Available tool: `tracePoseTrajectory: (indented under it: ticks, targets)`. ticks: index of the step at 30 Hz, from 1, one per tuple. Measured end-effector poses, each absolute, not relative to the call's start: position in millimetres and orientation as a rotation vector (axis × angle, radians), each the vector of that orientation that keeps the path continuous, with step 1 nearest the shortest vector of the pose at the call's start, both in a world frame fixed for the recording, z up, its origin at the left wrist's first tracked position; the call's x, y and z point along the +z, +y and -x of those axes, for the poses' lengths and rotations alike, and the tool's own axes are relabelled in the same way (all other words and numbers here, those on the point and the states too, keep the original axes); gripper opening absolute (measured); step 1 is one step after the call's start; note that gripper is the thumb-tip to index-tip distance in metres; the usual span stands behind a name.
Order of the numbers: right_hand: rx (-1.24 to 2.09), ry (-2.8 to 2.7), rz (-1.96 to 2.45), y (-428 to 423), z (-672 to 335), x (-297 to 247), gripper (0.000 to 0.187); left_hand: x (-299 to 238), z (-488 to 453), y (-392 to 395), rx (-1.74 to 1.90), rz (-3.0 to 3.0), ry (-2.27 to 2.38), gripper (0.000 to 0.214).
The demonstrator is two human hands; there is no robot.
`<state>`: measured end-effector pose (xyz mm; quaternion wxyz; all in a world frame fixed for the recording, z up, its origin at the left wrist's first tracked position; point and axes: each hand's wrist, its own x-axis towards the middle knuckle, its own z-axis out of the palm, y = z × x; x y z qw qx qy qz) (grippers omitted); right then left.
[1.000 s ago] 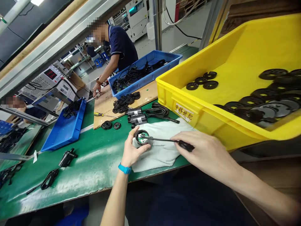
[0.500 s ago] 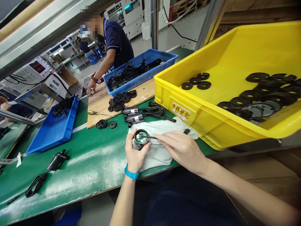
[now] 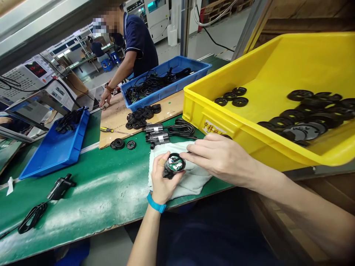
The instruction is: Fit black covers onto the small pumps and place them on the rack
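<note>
Shifted up, the right hand [image 3: 219, 157] nearly meets the yellow crate [image 3: 194, 111].

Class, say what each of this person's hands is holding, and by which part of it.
The left hand holds a round black housing by its rim. The right hand seems to hold a thin tool, but the hold itself is hidden.

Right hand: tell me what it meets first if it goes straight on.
Most likely the round housing held in the left hand, because the right hand's fingertips point at its rim from just beside it. Depth is hard to judge here.
</note>
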<state>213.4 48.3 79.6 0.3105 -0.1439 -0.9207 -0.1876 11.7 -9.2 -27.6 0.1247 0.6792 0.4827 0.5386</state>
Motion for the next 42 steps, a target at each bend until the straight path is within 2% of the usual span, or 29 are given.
tracePoseTrajectory:
  ticks: [10, 16, 23, 33, 42]
  targets:
    - [-0.692, -2.661, 0.264, 60.8, -197.7, 86.9, 0.041, -25.4, -1.6, -8.2, 1.542, -1.875, 1.437, 0.067]
    - [-0.794, -2.685, 0.229, 63.8, -188.6, 95.2, 0.034, -33.3, 0.8, -7.9, 1.581, -1.91, 1.434, 0.074]
    - [-0.664, -2.645, 0.273, 51.6, -190.8, 97.3, 0.033, -37.3, 2.8, -7.3, 1.674, -2.075, 1.315, 0.05]
    - [-0.581, -2.666, 0.376, 39.7, -195.2, 74.7, 0.021, -38.4, 2.1, -7.0, 1.708, -1.991, 1.339, 0.048]
    - [-0.591, -2.824, 0.175, 53.5, -188.5, 90.2, 0.033, -33.1, 3.7, -6.5, 1.68, -2.05, 1.331, 0.044]
